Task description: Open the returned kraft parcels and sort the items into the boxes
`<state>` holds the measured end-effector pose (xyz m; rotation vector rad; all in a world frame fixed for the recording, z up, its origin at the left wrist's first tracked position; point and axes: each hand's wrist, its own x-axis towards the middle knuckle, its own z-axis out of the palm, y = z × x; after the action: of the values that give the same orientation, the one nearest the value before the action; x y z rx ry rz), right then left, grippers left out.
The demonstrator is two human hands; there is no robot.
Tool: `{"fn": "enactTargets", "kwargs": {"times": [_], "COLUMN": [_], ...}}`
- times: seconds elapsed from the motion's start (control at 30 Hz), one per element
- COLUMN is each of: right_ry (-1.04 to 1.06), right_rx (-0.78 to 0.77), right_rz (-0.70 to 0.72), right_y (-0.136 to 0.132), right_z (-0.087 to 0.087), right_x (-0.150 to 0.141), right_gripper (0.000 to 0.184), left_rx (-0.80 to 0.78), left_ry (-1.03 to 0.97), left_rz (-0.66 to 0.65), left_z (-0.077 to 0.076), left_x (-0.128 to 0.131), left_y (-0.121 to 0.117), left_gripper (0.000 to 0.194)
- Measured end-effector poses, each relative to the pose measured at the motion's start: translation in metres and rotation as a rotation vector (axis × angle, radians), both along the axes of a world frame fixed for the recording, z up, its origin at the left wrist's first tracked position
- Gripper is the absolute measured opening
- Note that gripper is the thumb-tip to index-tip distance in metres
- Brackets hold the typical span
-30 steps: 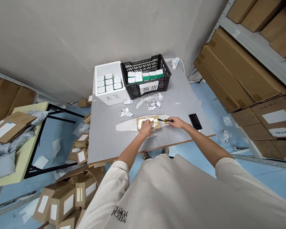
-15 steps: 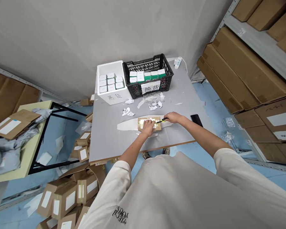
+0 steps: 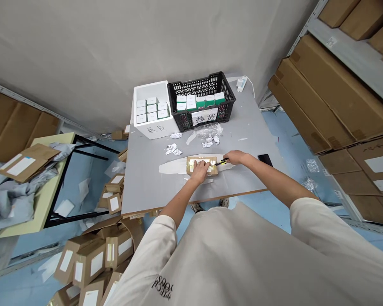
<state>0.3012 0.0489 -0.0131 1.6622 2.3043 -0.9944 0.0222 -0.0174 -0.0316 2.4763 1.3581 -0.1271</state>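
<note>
A small brown cardboard box (image 3: pixel 213 171) with a white label and clear tape lies near the table's front edge. My left hand (image 3: pixel 200 171) rests on top of it, fingers stretched out and slightly apart, pressing on the label side. My right hand (image 3: pixel 235 157) is closed round a yellow and black utility knife (image 3: pixel 222 162). The knife's tip meets the box top close to its right end, just right of my left fingers. Whether the blade has gone into the tape is too small to tell.
Behind stand a white foam box (image 3: pixel 153 129) and a black crate (image 3: pixel 201 119), both holding small white-and-green boxes. Crumpled paper (image 3: pixel 172 148) and bubble wrap (image 3: pixel 207 129) lie before them. A phone (image 3: pixel 265 160) is at right. Cartons (image 3: pixel 89 263) fill the floor at left.
The knife in my right hand has shifted slightly along the box top, away from my left fingers. My left hand stays on the box. The whole view has moved a little.
</note>
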Motion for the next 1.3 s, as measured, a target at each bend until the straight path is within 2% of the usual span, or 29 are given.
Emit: {"fn": "enactTargets", "kwargs": {"times": [0.1, 0.23, 0.33, 0.5, 0.63, 0.73, 0.83, 0.9, 1.0, 1.1, 1.3], "right_ry": [0.11, 0.396, 0.468, 0.461, 0.522, 0.543, 0.494, 0.427, 0.277, 0.099, 0.008], "right_rx": [-0.095, -0.306, -0.331, -0.375, -0.379, -0.322, -0.198, -0.077, 0.122, 0.239, 0.349], "right_rz": [-0.027, -0.175, -0.228, -0.183, -0.306, -0.392, -0.429, -0.386, -0.221, -0.077, -0.042], "right_y": [-0.021, -0.061, -0.082, -0.099, -0.103, -0.102, -0.101, -0.103, -0.107, -0.11, -0.109], "right_z": [-0.008, -0.025, -0.033, -0.034, -0.027, -0.019, -0.012, -0.009, -0.007, -0.008, -0.022], "right_x": [0.017, 0.021, 0.017, 0.017, 0.025, 0.03, 0.03, 0.027, 0.019, 0.012, -0.003], "right_gripper": [0.016, 0.033, 0.035, 0.031, 0.035, 0.036, 0.038, 0.041, 0.041, 0.043, 0.046], "left_rx": [-0.003, 0.002, 0.021, 0.001, -0.013, 0.001, 0.067, 0.089, 0.088, 0.101, 0.114], "left_ry": [-0.013, -0.041, -0.029, -0.038, -0.19, -0.245, -0.209, -0.168, -0.103, -0.082, -0.112], "left_rz": [-0.004, -0.007, -0.012, -0.008, 0.059, 0.182, 0.214, 0.176, 0.099, 0.068, 0.06], "left_z": [-0.001, -0.003, -0.003, 0.003, 0.008, 0.009, 0.004, 0.0, -0.008, -0.013, -0.026], "left_x": [-0.001, -0.002, -0.002, -0.002, -0.005, -0.005, -0.003, -0.001, 0.001, 0.001, 0.0], "left_y": [0.0, -0.001, -0.001, 0.001, 0.002, 0.008, 0.018, 0.023, 0.026, 0.025, 0.021], "left_gripper": [0.056, 0.056, 0.056, 0.054, 0.066, 0.057, 0.051, 0.052, 0.053, 0.053, 0.053]}}
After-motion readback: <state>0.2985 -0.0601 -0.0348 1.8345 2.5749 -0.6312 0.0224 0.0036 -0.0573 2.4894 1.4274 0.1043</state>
